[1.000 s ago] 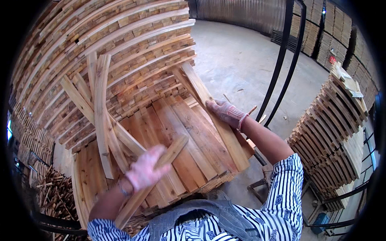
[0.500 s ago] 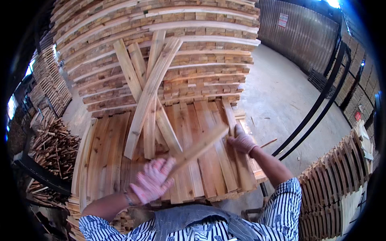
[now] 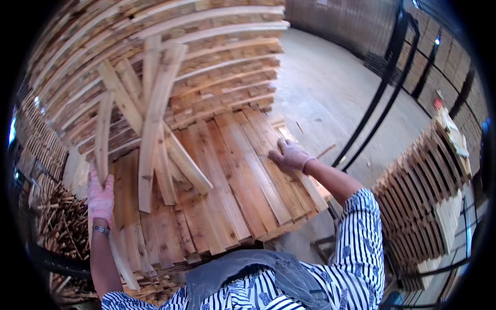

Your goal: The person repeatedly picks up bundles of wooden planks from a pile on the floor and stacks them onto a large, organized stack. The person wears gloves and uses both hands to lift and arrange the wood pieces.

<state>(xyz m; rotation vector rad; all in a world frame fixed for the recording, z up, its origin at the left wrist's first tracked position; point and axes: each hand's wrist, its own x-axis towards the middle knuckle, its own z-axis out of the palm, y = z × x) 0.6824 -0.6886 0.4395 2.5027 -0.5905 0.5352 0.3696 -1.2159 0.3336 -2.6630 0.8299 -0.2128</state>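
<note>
My left hand, in a pinkish work glove, grips the lower end of a wooden board. That board stands nearly upright at the left side of a layer of planks. Near the layer's far right edge, my right hand, also gloved, rests on the planks with its fingers apart. Several loose boards lean crosswise against a tall lumber stack behind the layer, their lower ends on the planks.
A heap of thin wood scraps lies at the left. Black curved bars rise at the right, beside a concrete floor. Another stack of boards stands at the lower right, with more stacked lumber farther back.
My left hand has swung left with the board, which was slanted over the middle of the layer and now stands upright at the left. My view has turned right.
</note>
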